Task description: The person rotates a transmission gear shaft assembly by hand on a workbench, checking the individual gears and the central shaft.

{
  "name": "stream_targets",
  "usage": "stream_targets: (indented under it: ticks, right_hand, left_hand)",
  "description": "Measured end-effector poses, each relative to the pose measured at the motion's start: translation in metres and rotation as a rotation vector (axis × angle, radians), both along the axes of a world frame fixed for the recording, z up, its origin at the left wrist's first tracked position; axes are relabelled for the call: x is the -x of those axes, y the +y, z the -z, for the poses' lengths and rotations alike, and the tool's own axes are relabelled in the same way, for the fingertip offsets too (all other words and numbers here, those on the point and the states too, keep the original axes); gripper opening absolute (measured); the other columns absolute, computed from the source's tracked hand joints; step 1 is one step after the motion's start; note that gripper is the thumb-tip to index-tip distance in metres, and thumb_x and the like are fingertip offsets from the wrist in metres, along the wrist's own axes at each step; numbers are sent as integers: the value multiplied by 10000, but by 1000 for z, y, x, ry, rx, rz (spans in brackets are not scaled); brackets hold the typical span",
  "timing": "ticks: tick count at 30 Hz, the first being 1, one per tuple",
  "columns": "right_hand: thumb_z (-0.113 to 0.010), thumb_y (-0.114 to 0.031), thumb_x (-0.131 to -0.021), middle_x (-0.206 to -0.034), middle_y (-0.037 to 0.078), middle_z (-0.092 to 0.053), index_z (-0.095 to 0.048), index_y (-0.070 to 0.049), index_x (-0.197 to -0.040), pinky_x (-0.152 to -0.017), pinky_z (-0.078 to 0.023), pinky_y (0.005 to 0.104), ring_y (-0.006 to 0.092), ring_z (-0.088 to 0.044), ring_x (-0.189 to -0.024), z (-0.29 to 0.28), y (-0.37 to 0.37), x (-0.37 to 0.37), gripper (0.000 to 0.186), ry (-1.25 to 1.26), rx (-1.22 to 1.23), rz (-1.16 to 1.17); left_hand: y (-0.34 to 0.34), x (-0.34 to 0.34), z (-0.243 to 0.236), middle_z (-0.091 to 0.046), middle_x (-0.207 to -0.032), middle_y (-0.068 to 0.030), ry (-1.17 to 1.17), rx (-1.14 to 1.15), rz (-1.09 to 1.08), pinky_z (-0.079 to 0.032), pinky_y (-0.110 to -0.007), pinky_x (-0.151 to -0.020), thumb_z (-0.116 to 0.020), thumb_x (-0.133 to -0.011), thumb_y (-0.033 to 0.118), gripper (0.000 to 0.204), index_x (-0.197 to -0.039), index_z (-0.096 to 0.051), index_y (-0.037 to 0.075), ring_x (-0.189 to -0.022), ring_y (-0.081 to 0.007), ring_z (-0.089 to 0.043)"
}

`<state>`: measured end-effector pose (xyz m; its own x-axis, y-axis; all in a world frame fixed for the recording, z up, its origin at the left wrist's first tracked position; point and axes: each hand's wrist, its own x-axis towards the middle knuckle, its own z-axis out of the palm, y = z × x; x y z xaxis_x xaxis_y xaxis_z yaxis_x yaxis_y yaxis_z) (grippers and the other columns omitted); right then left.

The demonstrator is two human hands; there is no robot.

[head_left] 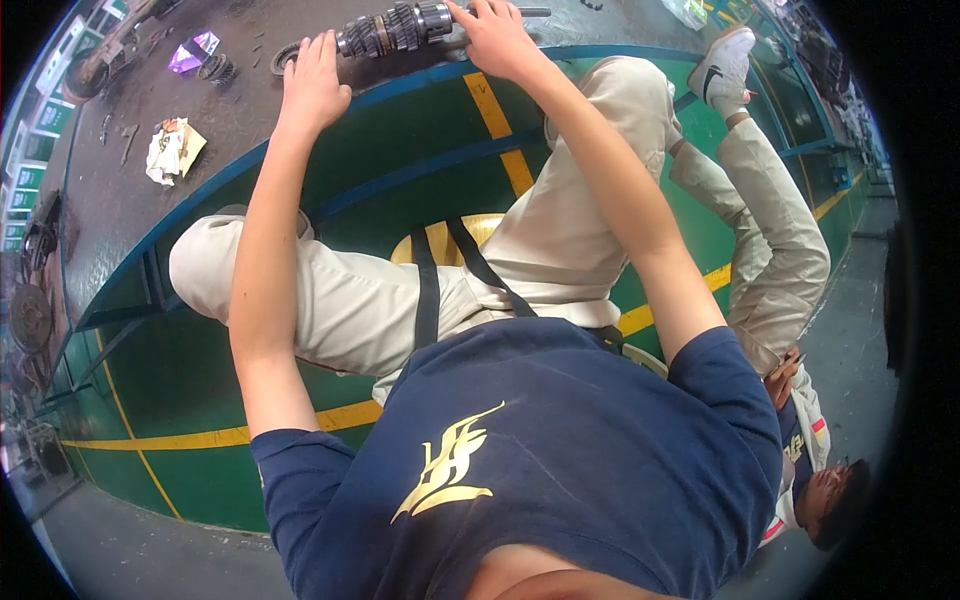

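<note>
A metal gear shaft (385, 32) with several toothed gears lies lengthwise along the near edge of the dark workbench. At its left end my left hand (315, 85) rests with the fingers curled over the metal, the thumb sticking out to the side. A dark metal ring (284, 60) lies partly under those fingers. My right hand (495, 40) holds the shaft toward its right end, index finger reaching left along it. Beyond that hand a thin plain rod end (536, 12) pokes out. The undersides of both hands' fingers are hidden.
Left on the dark workbench (225, 120) are a crumpled paper wrapper (174, 150), a purple packet (194, 52), a small loose gear (217, 69) and a thin metal tool (129, 143). A blue frame edges the bench. Another person (770, 230) sits at the right.
</note>
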<state>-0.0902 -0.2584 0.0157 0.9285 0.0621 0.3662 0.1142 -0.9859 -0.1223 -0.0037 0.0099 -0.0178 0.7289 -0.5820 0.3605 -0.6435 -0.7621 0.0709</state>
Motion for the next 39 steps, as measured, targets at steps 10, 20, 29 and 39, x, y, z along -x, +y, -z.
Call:
stream_targets:
  ticks: [10,20,29,39]
  right_hand:
    - [-622,-111,-759,-1081,120,-643,-611,-68,-1110,-968,-385,458,308,-570,-1089,36,-13,-47,354,-209,202,35]
    - [-604,-78,-743,-1058,151,-678,-651,-45,-1038,-1043,-359,443,309,-617,-1069,14,-11,-46,300,36,165,12]
    - [-564,-19,-668,-1365,282,-464,-540,13,-1260,-1090,-310,471,398,-397,-1309,-4,-7,-43,593,242,-100,-25]
    - [-572,-18,-733,-1428,197,-452,-435,-20,-1394,-1173,-175,481,304,-374,-1376,46,-16,-47,675,-322,313,18]
  left_hand:
    - [-19,-20,-17,-570,-1248,-181,201,-21,-62,-293,-551,-1105,-627,-776,169,491,-1227,-507,18,-1255,-313,-497]
    - [-18,-31,-19,-559,-1268,-152,229,-121,-114,-189,-660,-1105,-601,-763,197,482,-1215,-508,57,-1260,-319,-487]
    - [-18,-29,-1,-327,-1523,-165,-19,-3,-100,-141,-629,-1147,-648,-746,205,790,-1441,-331,6,-1438,-326,-259]
    - [-13,-10,-5,-81,-1613,-139,25,-87,-86,-74,-585,-1167,-664,-760,403,1028,-1537,-86,60,-1492,-329,-41]
